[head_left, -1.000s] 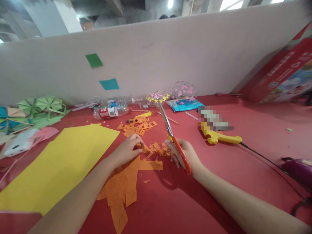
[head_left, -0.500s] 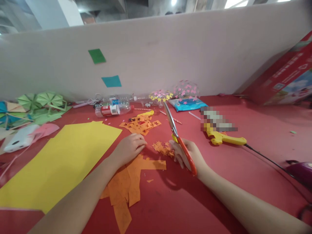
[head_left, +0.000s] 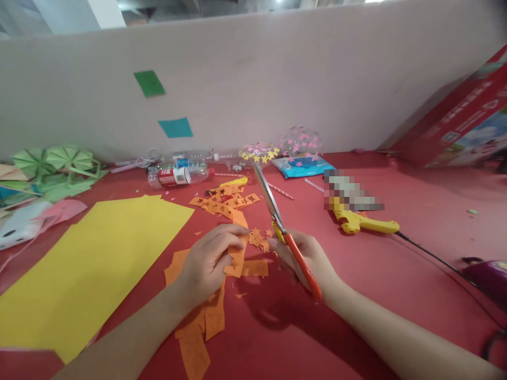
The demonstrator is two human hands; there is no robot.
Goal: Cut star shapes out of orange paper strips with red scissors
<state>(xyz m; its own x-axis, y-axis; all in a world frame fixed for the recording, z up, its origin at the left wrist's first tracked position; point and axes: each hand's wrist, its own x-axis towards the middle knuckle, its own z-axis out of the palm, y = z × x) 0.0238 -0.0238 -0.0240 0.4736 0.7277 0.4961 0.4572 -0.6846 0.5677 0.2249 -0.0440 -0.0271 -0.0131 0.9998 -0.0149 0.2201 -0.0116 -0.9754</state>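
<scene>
My left hand [head_left: 208, 258] has its fingers closed on an orange paper strip [head_left: 238, 258], raised slightly above the table. My right hand [head_left: 311, 258] grips scissors [head_left: 303, 266] with red and yellow handles, the blades pointing up and away. Between my hands lies a small pile of orange paper stars [head_left: 259, 241]. Under and in front of my left hand, several orange paper pieces [head_left: 216, 316] overlap, partly hidden by the hand and forearm. Beyond it are orange scraps with star-shaped holes [head_left: 222, 207].
Yellow paper sheets [head_left: 91, 264] lie on the left. Clear bottles [head_left: 170, 178], a star-covered clear dome [head_left: 300, 142] and a blue packet [head_left: 303, 168] line the white partition [head_left: 245, 89]. At right rest a yellow glue gun [head_left: 364, 226] with its cord and a red box [head_left: 467, 111].
My left hand has lifted from the orange pieces with a paper strip in its fingers. The scissors, still in my right hand, have shifted slightly left and towards me. The view has turned slightly.
</scene>
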